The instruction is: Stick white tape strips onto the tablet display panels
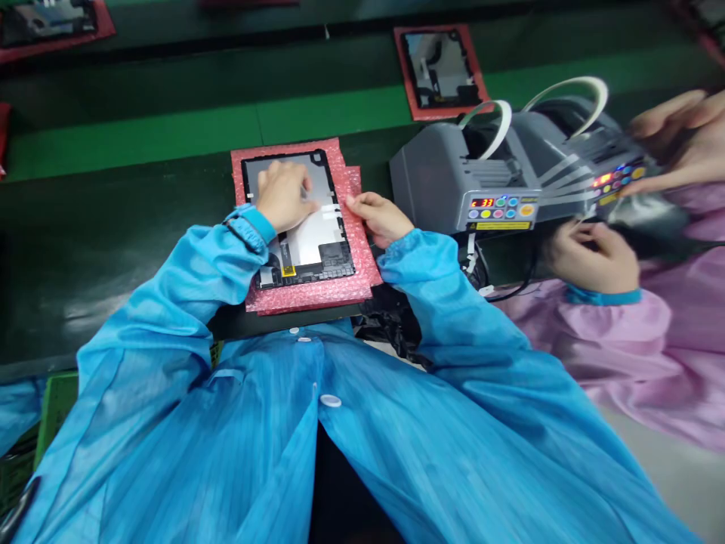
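A tablet-sized panel in a black frame, with a silver-grey back, white strips and a yellow label, lies on a stack of pink bubble-wrap sheets. My left hand is over the panel's upper middle, its fingers bent and the thumb apart from the forefinger; nothing shows between them. Some of its fingertips are hidden behind the hand. At the right edge of the stack my right hand has its thumb and curled fingers closed on the bubble wrap, beside the panel.
Two grey tape dispensers with lit displays stand to the right. A co-worker's hands are beside them, with pink sleeves. Another framed panel lies on pink wrap at the back, and one more at the far left. Black cables run below the dispensers.
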{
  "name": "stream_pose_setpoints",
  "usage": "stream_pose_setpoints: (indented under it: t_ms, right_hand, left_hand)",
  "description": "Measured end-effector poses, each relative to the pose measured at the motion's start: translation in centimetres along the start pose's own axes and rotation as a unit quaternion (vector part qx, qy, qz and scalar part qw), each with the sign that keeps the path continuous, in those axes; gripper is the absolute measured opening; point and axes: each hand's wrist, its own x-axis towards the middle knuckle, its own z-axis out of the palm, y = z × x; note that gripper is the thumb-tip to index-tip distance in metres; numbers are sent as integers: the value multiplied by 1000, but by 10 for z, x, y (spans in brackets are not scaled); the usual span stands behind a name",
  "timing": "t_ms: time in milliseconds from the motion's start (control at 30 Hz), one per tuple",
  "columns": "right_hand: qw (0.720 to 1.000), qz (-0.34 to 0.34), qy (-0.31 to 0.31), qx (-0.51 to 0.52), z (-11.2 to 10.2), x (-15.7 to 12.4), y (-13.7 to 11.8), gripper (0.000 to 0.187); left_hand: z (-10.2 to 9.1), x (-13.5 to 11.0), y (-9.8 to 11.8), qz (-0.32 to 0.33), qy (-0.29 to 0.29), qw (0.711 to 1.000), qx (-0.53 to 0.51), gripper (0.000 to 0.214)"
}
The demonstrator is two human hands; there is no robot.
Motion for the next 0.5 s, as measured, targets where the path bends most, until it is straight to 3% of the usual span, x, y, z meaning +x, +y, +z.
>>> stream_pose_setpoints:
  t_ms: [67,133,233,333,433,500]
  right_hand:
    - [995,-60,47,-59,-5,-2,-3,42]
    - [978,-120,66,-157,-8,-3,-8,37]
    - [945,-132,23,-297,-4,-5,-16,29]
    - [921,-142,27,-363,4,-11,-26,23]
    - [895,-191,43,-401,12,-19,-42,20]
    - [886,-222,10,-407,25,-23,-57,18]
  left_hand:
    - [-18,-15,-22,-38,74,997,-5,23]
    - [-34,-36,-43,-126,116,985,3,26]
    - [-37,-63,-56,-228,58,972,-5,31]
    - [-21,-74,-47,-229,22,972,-46,28]
    - [-14,-75,-41,-225,47,971,-71,25]
    - [-22,-79,-50,-233,77,967,-72,24]
